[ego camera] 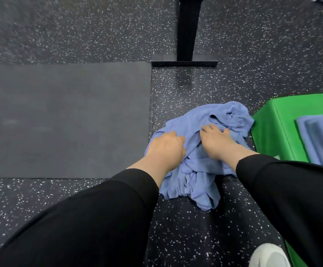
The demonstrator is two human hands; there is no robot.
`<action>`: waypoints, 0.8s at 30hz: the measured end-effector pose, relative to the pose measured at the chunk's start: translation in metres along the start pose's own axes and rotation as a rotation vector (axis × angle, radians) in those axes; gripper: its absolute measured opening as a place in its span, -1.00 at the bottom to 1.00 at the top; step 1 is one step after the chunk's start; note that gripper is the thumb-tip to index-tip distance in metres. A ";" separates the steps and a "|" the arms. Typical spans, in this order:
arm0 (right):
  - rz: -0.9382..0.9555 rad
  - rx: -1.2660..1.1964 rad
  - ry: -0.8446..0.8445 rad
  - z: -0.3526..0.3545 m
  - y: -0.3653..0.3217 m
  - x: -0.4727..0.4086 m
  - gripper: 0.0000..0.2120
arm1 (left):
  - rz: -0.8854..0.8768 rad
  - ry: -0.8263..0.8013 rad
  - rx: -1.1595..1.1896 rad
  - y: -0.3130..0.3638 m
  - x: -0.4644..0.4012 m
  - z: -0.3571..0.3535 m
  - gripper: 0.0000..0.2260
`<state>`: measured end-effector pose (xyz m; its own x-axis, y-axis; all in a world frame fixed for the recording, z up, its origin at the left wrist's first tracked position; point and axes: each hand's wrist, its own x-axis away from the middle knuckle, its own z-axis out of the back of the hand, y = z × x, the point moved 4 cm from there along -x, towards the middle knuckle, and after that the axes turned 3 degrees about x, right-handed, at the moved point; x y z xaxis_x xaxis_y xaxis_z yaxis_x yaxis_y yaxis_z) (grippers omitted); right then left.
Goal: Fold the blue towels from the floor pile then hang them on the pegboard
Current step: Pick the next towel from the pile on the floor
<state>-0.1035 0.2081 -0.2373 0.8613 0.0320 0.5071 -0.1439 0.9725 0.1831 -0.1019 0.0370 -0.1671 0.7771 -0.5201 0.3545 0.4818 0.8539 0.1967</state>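
A crumpled pile of blue towels point(197, 170) lies on the speckled black floor in the middle of the head view. My left hand point(165, 149) is on the pile's left side, its fingers curled into the cloth. My right hand point(215, 140) reaches into the pile's upper middle, fingertips pinching a fold. Folded blue towels point(319, 139) lie on top of a green box point(272, 132) at the right. The pegboard is out of view.
A dark grey mat point(64, 120) covers the floor to the left. A black post on a flat base point(184, 62) stands just beyond the pile. My white shoe point(268, 256) shows at the bottom right, next to the green box.
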 end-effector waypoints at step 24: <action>-0.089 -0.893 0.672 0.256 0.032 0.223 -0.87 | 0.080 0.349 0.691 0.065 0.153 0.184 -0.73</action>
<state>-0.0406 0.1869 0.0972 0.9780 -0.1906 -0.0847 0.1002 0.7853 -0.6110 -0.0266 0.0167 0.0684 0.9365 -0.3344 0.1060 0.1462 0.6467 0.7486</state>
